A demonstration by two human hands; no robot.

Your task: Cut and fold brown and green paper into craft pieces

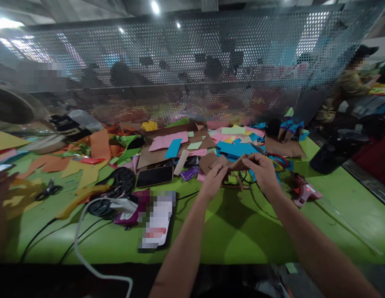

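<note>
- Bare forearms (182, 248) reached in from the bottom edge, closest thing to the camera, over a smooth, slightly glossy green surface (260, 240)
- Left hand (214, 178) was pinching brown paper (235, 164) by its near end, right hand (262, 169) had the far end between thumb and fingertips, so both were gripping; looked like one piece, though the fingers hid some of it
- That paper hung between the hands, raised just above the clutter, and imo a hard pull or uneven pinch could've creased or torn it
- Pink glue gun (306, 192) lay to the right with a red light showing; if its tip was hot, a careless right wrist might've got burned
- White cable (78, 231) looped off the near edge, so snagging it could've dragged stuff along, I reckon
- Texture-wise: matte, flat blue sheets (236, 149) and pink paper (169, 140) in loose overlapping rectangles, easy to mix up with wanted bits; crinkly, shiny purple wrapper (190, 174); slick rectangular dark phone (155, 176); stiff metal panel (180, 58) full of round holes behind it all
</note>
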